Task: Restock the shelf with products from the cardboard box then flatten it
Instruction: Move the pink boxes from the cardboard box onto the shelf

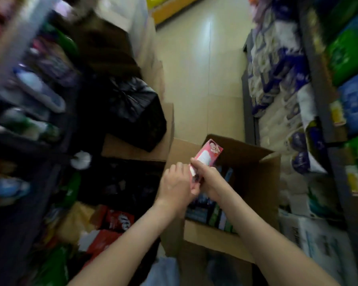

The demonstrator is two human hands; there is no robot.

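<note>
In the head view, a small pink box is held up over the open cardboard box, near the box's far left corner. It is tilted, with its top end pointing away from the person. The lower end of the pink box is gripped by both hands. The fingers of the right hand are curled round it from the right side. The fingers of the left hand are curled on it from the left side. The two hands are touching each other.

More packs are seen standing inside the cardboard box, along its near edge. The cardboard box is set on the floor between two shelves. A black bag is seen just past the box's left side. Red packs are seen lower down on the left. The left shelf is too blurred to tell what is on it. The right shelf is filled with soft white, blue and green packs.
</note>
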